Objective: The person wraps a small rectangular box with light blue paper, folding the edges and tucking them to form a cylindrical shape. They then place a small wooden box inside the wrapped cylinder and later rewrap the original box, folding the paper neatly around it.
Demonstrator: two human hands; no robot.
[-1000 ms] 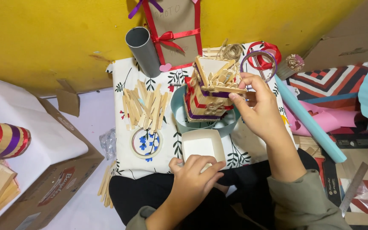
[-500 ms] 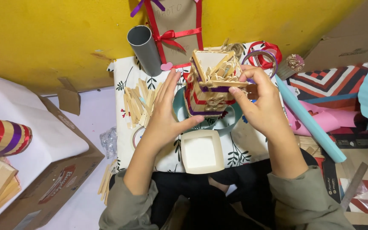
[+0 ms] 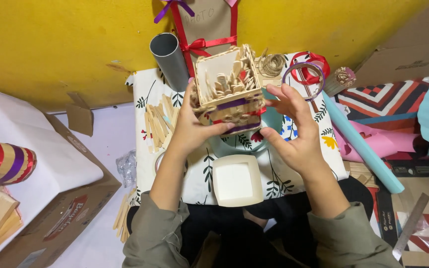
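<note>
Stick-built box (image 3: 229, 89) lifted above the floral cloth (image 3: 294, 171), tipped so its open mouth faces up toward the camera, stick pieces inside. Left hand (image 3: 194, 124) clamped on the box's left side and bottom edge. Right hand (image 3: 294, 131) just right of the box, fingers spread, fingertips near its corner. Square white lid (image 3: 237, 179) flat below the box.

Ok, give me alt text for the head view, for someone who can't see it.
Both hands lift a stick-built box over a floral-clothed table: left hand gripping its side, right hand open beside it. A white square tray lies below, loose wooden sticks to the left.
</note>
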